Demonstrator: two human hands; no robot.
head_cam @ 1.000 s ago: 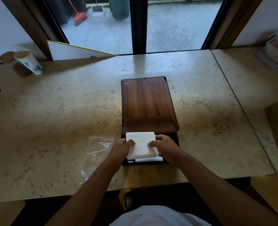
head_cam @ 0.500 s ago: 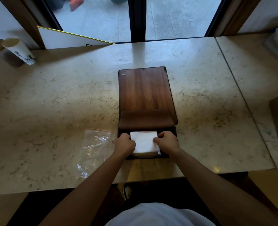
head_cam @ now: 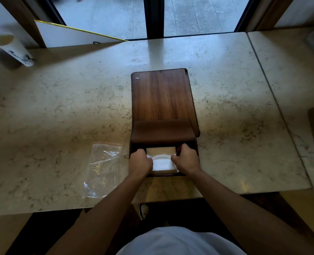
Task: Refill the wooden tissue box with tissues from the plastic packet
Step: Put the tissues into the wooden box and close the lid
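Note:
A dark wooden tissue box point(head_cam: 162, 100) lies open on the marble table, its lid swung back and lying flat beyond the open compartment. A white stack of tissues point(head_cam: 161, 162) sits low inside that compartment. My left hand point(head_cam: 140, 161) grips the stack's left side and my right hand point(head_cam: 186, 159) grips its right side, both partly inside the box. The stack's far half lies in shadow. The clear plastic packet point(head_cam: 102, 168), with a red zip strip, lies flat and empty just left of the box.
A white paper cup point(head_cam: 12, 49) stands at the far left of the marble table point(head_cam: 60, 107). A white board with a gold edge point(head_cam: 75, 34) leans by the window. A second table point(head_cam: 290, 70) adjoins on the right, a seam between them.
The tissue stack has gone from resting above the box opening down into the compartment, with both hands following it down and staying at its sides. The camera has tilted slightly downward.

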